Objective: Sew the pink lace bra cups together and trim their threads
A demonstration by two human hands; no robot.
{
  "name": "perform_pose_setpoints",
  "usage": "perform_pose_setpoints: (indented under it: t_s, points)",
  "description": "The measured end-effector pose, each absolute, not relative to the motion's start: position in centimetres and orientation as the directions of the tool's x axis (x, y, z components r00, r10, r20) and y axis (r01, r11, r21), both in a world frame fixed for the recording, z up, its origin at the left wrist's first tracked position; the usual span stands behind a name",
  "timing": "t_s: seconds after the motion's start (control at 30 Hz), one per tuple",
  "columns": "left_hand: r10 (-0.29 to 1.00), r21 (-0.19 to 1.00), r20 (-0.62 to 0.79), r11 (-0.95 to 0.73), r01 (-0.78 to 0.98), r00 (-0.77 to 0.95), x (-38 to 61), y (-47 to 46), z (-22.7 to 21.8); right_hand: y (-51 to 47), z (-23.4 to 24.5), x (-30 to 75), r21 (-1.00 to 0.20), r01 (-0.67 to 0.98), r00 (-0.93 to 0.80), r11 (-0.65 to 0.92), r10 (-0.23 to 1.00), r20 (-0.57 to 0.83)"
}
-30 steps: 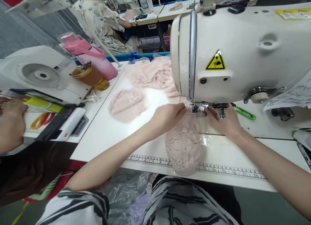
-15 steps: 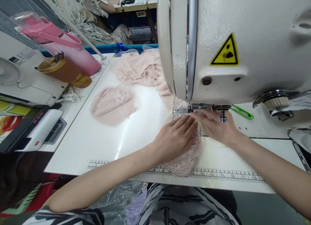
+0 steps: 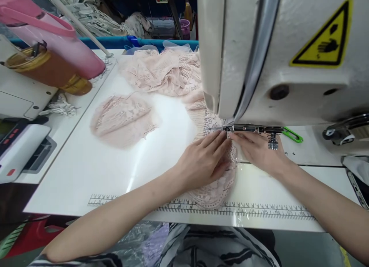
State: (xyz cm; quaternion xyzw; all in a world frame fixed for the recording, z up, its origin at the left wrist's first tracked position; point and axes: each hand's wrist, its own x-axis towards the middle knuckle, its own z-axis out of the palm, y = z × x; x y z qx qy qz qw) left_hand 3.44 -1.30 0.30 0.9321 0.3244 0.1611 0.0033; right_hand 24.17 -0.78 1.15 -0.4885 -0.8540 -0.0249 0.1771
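A pale pink lace piece lies under the presser foot of a white sewing machine and runs toward the table's front edge. My left hand rests on this lace, palm down, its fingers stretched toward the needle area. On the lace's right edge, close to the foot, are the fingertips of my right hand; its fingers are extended and partly covered by the machine's metal parts. Behind the foot, the lace leads to a crumpled heap of pink lace. A separate rounded lace piece lies to the left.
A printed ruler runs along the front edge. At the left stand a pink bottle, a brown cup and a machine control box. A green thread snipper lies behind my right hand; a phone is far right.
My view has moved closer to the machine, which looks larger. Both hands stay beside the presser foot, and the lace under them looks nearly unmoved.
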Motion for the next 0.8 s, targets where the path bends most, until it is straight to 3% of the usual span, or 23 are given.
perform_pose_setpoints:
  t_s: [0.8]
  points:
    - [0.612, 0.113, 0.323, -0.783, 0.612, 0.723, 3.4, -0.6, 0.3, -0.6, 0.9, 24.1, -0.291, 0.779, -0.417, 0.556, 0.806, 0.420]
